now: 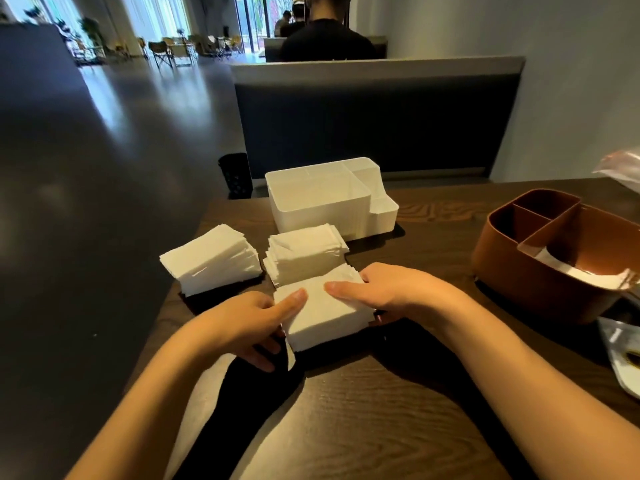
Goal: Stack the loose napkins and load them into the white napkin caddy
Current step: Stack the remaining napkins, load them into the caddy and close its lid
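sitting on dark wood-grain table [398,410], cafe room behind, dark partition [377,126] just past it. left hand [242,323] and right hand [388,289] grip near napkin stack [325,320] from both sides, thumbs on top. two more napkin stacks [211,261] behind it; white napkin caddy [325,199] beyond, large bin empty. brown caddy [554,254] at right.

I am reaching both bare forearms in from 6 o'clock, converging toward the centre. My left hand [247,320] is lying at 9 o'clock of my right hand [377,292], its thumb stretching flat toward 3 o'clock, fingers curling underneath. My right thumb is pointing toward 9 o'clock, fingers wrapping down at the side, both grips closing inward.
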`<state>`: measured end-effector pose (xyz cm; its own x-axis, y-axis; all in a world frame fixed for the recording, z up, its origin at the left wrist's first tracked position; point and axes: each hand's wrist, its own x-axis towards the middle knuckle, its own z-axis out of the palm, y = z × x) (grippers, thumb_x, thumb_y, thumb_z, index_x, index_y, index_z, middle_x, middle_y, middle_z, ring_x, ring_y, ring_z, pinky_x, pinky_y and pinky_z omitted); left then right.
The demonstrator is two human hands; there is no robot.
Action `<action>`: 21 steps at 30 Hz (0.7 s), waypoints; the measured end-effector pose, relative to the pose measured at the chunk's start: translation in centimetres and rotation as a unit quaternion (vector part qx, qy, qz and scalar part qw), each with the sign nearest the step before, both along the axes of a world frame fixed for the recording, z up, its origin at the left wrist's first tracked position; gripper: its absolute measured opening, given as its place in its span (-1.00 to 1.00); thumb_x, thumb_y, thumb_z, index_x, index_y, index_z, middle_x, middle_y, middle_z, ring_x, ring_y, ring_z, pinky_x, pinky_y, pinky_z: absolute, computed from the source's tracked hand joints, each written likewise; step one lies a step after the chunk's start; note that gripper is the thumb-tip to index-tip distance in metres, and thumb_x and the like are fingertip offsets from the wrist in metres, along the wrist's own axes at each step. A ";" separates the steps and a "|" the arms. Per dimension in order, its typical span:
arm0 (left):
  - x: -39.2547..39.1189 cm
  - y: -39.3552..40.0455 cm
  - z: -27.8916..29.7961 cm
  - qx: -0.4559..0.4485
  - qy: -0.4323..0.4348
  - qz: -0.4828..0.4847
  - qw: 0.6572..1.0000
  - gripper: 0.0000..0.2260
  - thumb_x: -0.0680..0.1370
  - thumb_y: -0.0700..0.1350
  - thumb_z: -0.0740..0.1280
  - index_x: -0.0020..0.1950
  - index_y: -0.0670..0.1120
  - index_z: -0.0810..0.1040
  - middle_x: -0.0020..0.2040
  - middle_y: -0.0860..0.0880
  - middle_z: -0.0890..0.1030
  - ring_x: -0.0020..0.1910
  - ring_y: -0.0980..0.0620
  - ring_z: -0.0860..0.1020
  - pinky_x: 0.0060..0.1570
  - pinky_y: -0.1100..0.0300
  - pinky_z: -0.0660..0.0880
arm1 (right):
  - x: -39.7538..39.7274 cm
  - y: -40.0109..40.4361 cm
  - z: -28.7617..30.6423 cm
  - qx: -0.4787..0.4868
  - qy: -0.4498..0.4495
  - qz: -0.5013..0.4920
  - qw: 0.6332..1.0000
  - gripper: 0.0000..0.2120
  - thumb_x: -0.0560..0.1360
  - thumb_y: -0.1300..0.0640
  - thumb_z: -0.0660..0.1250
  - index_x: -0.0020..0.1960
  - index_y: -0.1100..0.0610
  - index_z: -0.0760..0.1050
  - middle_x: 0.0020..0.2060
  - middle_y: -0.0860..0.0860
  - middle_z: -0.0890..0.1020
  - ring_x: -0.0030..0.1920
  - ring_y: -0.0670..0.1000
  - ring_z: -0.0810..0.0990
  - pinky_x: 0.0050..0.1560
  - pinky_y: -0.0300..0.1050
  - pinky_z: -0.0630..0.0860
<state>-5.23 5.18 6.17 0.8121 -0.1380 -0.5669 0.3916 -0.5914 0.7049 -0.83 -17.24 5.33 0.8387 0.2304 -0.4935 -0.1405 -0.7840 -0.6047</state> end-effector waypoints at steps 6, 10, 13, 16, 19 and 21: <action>0.2 -0.9 -0.2 -0.060 -0.008 0.056 0.997 -0.40 0.29 0.37 0.36 0.10 -0.06 0.55 0.16 -0.05 0.62 0.07 -0.06 0.67 0.02 0.02 0.69 | -0.4 -1.8 -0.4 0.010 0.014 -0.017 1.000 -0.15 0.22 -0.60 0.33 0.14 0.08 0.65 0.01 -0.03 0.72 0.04 0.00 0.68 0.19 -0.03 0.58; 0.6 -1.4 -0.2 -0.030 -0.005 0.035 0.999 -0.34 0.20 0.42 0.32 0.12 0.00 0.49 0.15 0.01 0.56 0.07 -0.01 0.63 0.08 0.03 0.67 | -1.4 -2.9 -0.5 0.051 0.045 -0.020 0.997 -0.31 0.32 -0.49 0.39 0.14 0.06 0.66 0.04 -0.04 0.73 0.12 0.01 0.67 0.25 -0.06 0.54; 0.6 -1.7 -0.3 -0.038 -0.003 0.018 0.999 -0.34 0.18 0.42 0.33 0.12 0.05 0.46 0.15 0.05 0.55 0.08 0.02 0.63 0.12 0.08 0.66 | -2.3 -3.2 0.1 0.066 0.037 -0.004 0.997 -0.44 0.39 -0.41 0.38 0.14 0.01 0.62 0.03 -0.07 0.72 0.08 -0.04 0.67 0.10 -0.19 0.53; 0.4 -1.2 -0.9 -0.020 -0.017 -0.075 0.997 -0.15 0.09 0.55 0.43 0.24 0.15 0.37 0.21 0.14 0.54 0.12 0.11 0.60 0.04 0.24 0.62 | -3.4 -3.6 1.1 0.019 0.011 0.043 0.999 -0.45 0.41 -0.39 0.38 0.24 -0.06 0.49 0.04 -0.14 0.62 0.02 -0.13 0.60 -0.04 -0.26 0.48; 0.2 -0.5 -1.6 -0.020 -0.049 -0.118 0.992 -0.11 0.03 0.46 0.57 0.24 0.22 0.30 0.24 0.18 0.54 0.19 0.15 0.57 0.16 0.20 0.58 | -4.0 -3.5 1.5 0.001 -0.026 0.109 0.994 -0.42 0.45 -0.29 0.43 0.35 -0.01 0.44 0.09 -0.11 0.60 0.04 -0.14 0.58 -0.04 -0.32 0.48; 0.4 -0.8 -2.0 -0.028 -0.061 -0.115 0.991 -0.10 0.05 0.41 0.62 0.25 0.22 0.28 0.24 0.17 0.56 0.20 0.13 0.58 0.24 0.12 0.58 | -4.4 -3.7 1.4 0.011 -0.044 0.125 0.991 -0.48 0.47 -0.24 0.44 0.32 -0.02 0.47 0.07 -0.11 0.59 0.03 -0.13 0.57 -0.05 -0.36 0.47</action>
